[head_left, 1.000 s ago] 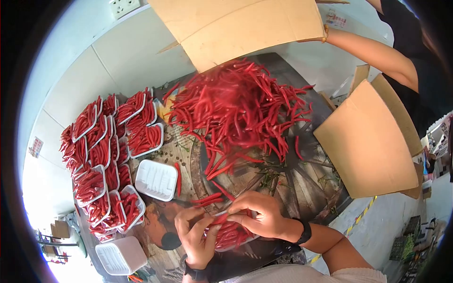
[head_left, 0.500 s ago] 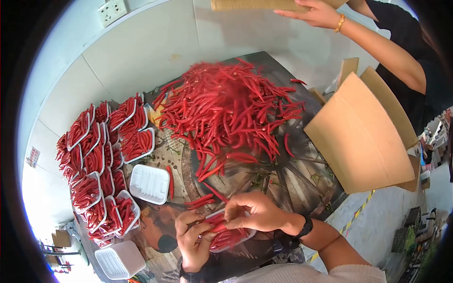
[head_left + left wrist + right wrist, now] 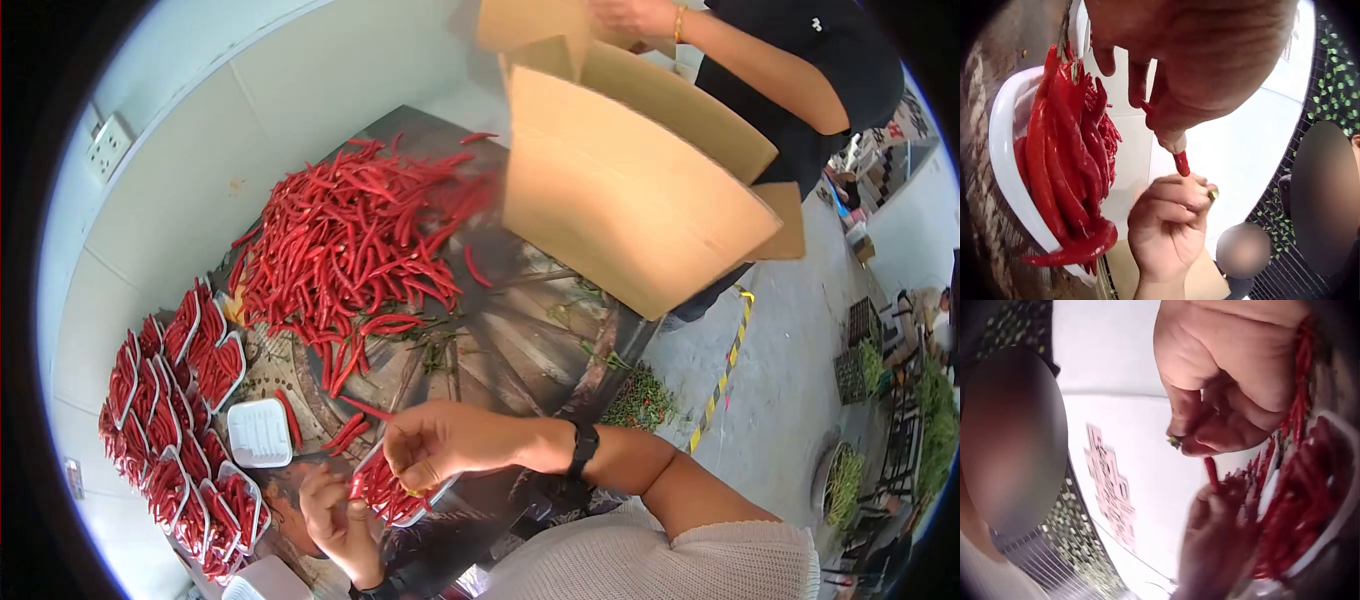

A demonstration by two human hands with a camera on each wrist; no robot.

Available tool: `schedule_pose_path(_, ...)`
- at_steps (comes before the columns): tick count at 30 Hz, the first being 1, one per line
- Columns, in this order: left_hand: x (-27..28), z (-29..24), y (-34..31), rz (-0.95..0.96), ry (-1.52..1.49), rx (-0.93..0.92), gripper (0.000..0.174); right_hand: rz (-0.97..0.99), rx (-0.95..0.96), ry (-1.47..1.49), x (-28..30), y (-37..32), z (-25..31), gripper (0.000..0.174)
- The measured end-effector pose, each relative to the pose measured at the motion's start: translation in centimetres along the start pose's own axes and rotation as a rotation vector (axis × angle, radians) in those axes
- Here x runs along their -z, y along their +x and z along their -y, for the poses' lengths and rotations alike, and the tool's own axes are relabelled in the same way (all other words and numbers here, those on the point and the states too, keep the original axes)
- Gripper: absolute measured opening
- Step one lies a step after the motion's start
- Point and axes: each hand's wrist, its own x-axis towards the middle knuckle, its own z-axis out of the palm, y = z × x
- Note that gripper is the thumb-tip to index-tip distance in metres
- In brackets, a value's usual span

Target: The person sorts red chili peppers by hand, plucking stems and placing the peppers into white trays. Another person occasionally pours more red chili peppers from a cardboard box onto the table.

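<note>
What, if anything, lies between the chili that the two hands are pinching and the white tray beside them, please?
Nothing visible does: the chili, pinched by the left hand and right hand, hangs in open air beside the tray.

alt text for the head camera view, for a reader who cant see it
A person's left hand and right hand pinch one red chilli above a white tray of chillies. Behind lies a loose pile of chillies, filled trays stacked beside it, and a second person holds a tilted cardboard box.
</note>
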Motion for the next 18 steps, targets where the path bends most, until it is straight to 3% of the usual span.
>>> schedule_pose_path(1,-0.2,-0.1,-0.1,-0.028,-0.059,0.028,0.029,-0.082,0.046,-0.134,-0.4,-0.8,-0.4,0.021)
schedule_pose_path(4,-0.3,0.4,-0.3,0.019,-0.066,0.072,0.026,-0.047,0.049,-0.320,-0.5,-5.7,1.1,0.017)
schedule_pose_path(6,-0.8,1.0,-0.9,0.034,-0.030,0.044,0.022,0.041,-0.070,-0.445,0.2,-10.6,3.8,0.011)
schedule_pose_path(7,-0.9,0.2,-0.8,0.065,-0.024,0.052,0.020,0.127,0.071,-0.359,1.7,-13.7,3.4,0.016)
schedule_pose_path(8,-1.1,-0.8,-0.6,0.086,-0.012,0.066,0.019,0.093,0.086,-0.218,1.7,-17.1,3.7,0.029)
schedule_pose_path(10,-1.4,-1.3,-0.2,0.095,0.006,0.015,0.018,0.870,0.648,0.556,3.2,-17.1,1.9,0.048)
schedule_pose_path(11,-1.5,-1.3,-0.1,0.091,0.003,0.003,0.019,0.896,0.603,0.596,3.2,-16.6,1.3,0.048)
schedule_pose_path(14,-1.4,-1.1,0.0,0.158,-0.036,-0.036,0.018,0.520,0.331,0.289,2.6,-15.3,0.4,0.042)
schedule_pose_path(16,-1.3,-0.7,-0.2,0.144,-0.057,-0.038,0.023,0.054,0.098,-0.414,-0.5,-13.1,2.3,0.032)
schedule_pose_path(18,-1.3,-0.9,-0.2,0.134,-0.053,-0.059,0.026,-0.160,-0.094,-0.393,-2.1,-9.8,2.6,0.037)
